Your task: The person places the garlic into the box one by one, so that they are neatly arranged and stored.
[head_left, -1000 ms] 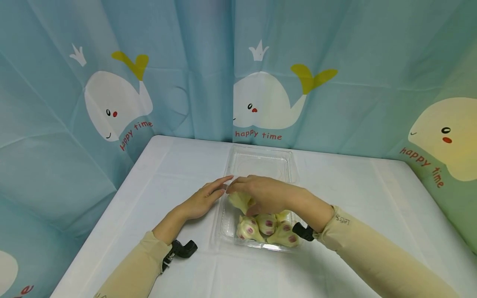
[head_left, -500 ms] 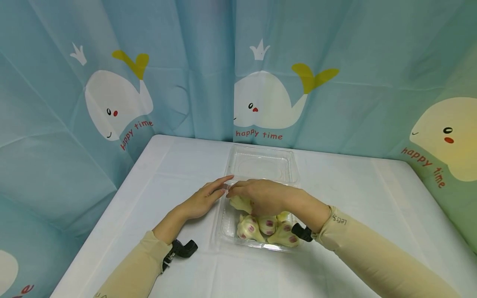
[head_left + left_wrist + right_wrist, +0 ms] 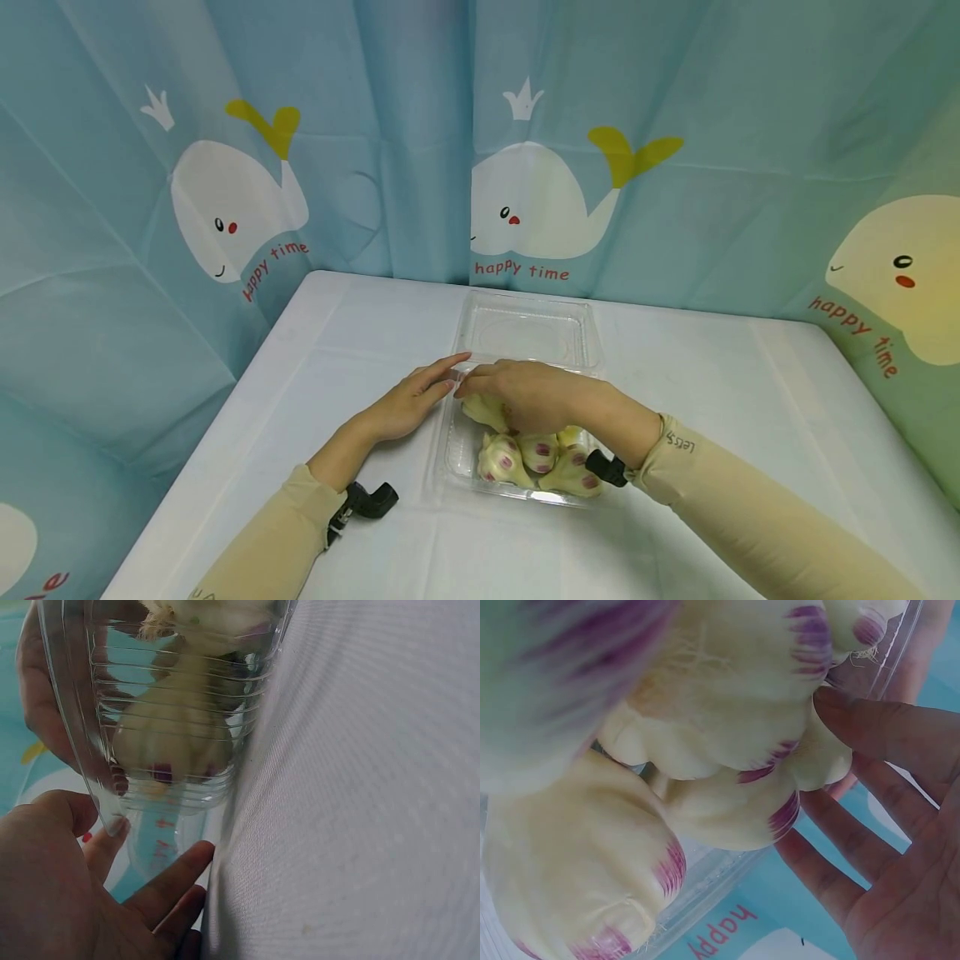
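A clear plastic clamshell box (image 3: 540, 498) lies with its lid folded back, and several garlic bulbs with purple patches sit in it. My right hand (image 3: 536, 396) reaches into its far part and grips a garlic bulb (image 3: 485, 411) at the far left, thumb on one side and fingers on the other. Part of that bulb is hidden under the hand. At the box's left edge rests my left hand (image 3: 405, 408), fingers fairly straight; in the left wrist view its thumb (image 3: 71, 810) is right at the rim. Through the ribbed wall there, a garlic bulb (image 3: 172, 735) shows.
The lid (image 3: 525, 333) lies flat behind the box, towards the curtain (image 3: 420, 167) printed with whales. More bulbs (image 3: 500, 458) fill the near half of the box. A white cloth (image 3: 360, 325) covers the table. Black wrist mounts (image 3: 362, 504) stick out from both sleeves.
My right hand has sunk slightly lower into the box and then stayed nearly still, with the garlic bulb in its fingers. The left hand has not moved.
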`<state>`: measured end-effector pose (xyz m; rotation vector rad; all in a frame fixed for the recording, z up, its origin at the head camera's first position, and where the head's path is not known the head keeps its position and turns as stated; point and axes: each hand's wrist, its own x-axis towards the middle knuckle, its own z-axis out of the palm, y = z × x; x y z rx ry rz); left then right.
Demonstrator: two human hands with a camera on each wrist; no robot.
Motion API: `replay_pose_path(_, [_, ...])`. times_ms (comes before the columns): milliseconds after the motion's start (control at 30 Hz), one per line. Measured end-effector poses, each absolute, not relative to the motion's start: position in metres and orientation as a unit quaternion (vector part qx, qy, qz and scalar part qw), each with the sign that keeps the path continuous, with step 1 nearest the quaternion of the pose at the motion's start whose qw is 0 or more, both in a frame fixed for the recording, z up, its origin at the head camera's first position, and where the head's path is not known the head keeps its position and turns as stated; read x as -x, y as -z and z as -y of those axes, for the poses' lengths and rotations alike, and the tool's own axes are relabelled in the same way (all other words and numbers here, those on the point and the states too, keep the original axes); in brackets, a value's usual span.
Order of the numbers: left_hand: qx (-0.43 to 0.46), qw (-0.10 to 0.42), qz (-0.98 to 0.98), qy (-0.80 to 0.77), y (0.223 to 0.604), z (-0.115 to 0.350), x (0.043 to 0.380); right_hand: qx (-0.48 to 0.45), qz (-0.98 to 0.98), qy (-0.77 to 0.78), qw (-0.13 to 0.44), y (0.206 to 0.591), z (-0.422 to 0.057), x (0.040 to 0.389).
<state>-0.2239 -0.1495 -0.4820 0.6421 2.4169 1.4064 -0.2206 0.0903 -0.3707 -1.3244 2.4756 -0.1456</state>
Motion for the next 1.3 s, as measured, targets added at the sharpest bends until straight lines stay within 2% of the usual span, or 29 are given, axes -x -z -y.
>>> replay_pose_path(533, [-0.220,0.133,-0.837,-0.483,0.482,0.149,0.224,0.467,-0.866,0.079,0.158,0.365,-0.096,0.220])
replay_pose_path(800, [-0.214,0.136,-0.840,-0.480,0.480,0.149,0.222,0.441,-0.875,0.097,0.172,0.357,-0.102,0.220])
replay_pose_path(1300, [-0.237,0.134,-0.822,-0.500,0.483,0.149,0.225,0.410,-0.888,0.131,0.160,0.352,-0.124,0.218])
